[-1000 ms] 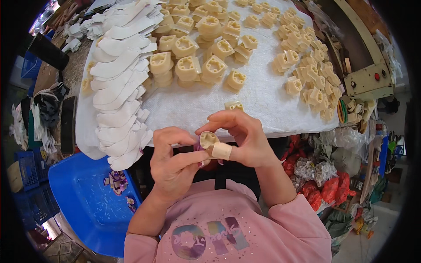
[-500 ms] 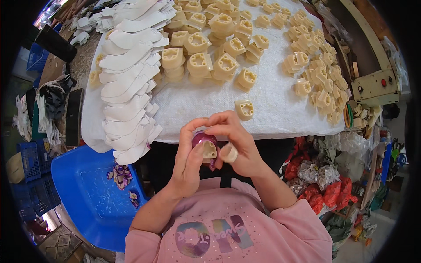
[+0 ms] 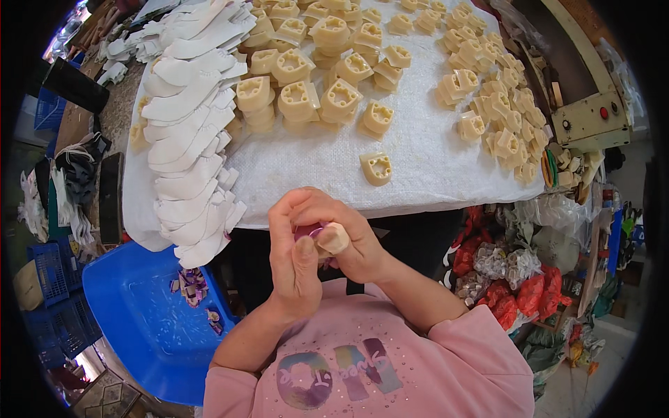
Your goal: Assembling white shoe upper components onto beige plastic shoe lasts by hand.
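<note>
Over the table's near edge, my left hand [image 3: 289, 261] is closed round a small shoe heel [image 3: 306, 230] wrapped in shiny purple material. My right hand [image 3: 359, 247] closes on it from the other side, its thumb, wrapped in a pale cover [image 3: 334, 238], laid across the heel's end. Fingers hide most of the heel. Beyond my hands a single bare cream heel [image 3: 377, 169] stands on the white cloth [image 3: 300, 167]. To the left, thin white curved pieces [image 3: 188, 146] overlap in a long row.
Many cream heels [image 3: 298, 101] are grouped at the back, with more heaped [image 3: 512, 122] on the right. A blue plastic tub [image 3: 139, 306] at the left holds purple scraps [image 3: 191, 285]. Red plastic bags [image 3: 529, 296] lie at the right, below a cream machine frame [image 3: 596, 125].
My right hand has moved left against the heel, and its covered thumb now lies over the end that showed before. The heel is more hidden. The whole view has shifted slightly.
</note>
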`<state>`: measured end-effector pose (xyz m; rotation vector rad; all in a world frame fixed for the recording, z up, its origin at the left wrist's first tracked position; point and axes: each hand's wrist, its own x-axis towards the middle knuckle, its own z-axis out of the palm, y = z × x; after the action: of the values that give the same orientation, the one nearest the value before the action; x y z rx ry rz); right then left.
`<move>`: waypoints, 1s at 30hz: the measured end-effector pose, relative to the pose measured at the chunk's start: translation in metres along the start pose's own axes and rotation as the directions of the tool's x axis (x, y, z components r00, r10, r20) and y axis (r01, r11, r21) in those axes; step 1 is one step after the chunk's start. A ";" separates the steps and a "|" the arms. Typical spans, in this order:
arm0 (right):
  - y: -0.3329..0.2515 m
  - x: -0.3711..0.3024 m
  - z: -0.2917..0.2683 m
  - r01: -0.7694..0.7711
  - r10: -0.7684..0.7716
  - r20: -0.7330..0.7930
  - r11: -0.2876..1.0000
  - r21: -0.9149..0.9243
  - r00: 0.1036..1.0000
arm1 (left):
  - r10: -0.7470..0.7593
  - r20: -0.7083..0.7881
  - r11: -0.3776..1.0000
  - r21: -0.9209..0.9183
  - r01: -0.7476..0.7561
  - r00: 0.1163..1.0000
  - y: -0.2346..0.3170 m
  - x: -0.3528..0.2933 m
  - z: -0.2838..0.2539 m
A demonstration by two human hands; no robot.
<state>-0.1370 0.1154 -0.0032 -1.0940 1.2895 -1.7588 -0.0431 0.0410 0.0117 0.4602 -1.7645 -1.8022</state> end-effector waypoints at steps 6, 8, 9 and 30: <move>-0.003 -0.004 0.013 0.012 0.010 -0.135 0.987 0.163 0.991 | -0.105 -0.070 0.986 -0.140 0.094 0.992 -0.002 0.005 -0.002; 0.000 -0.002 0.011 0.176 -0.184 -0.101 0.981 -0.088 0.978 | -0.133 -0.071 0.974 -0.192 0.117 0.989 -0.001 0.004 0.001; 0.001 -0.001 0.011 0.175 -0.183 -0.102 0.981 -0.087 0.978 | -0.075 -0.064 0.989 -0.131 0.066 0.995 -0.001 0.003 0.001; -0.029 0.015 -0.015 -0.115 0.089 -0.077 0.873 -0.474 0.993 | 0.150 0.106 0.987 0.035 -0.154 0.983 -0.008 0.010 -0.017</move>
<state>-0.1585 0.1161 0.0259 -1.2184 1.8456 -1.4299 -0.0413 0.0210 0.0036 0.2460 -1.8582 -1.7106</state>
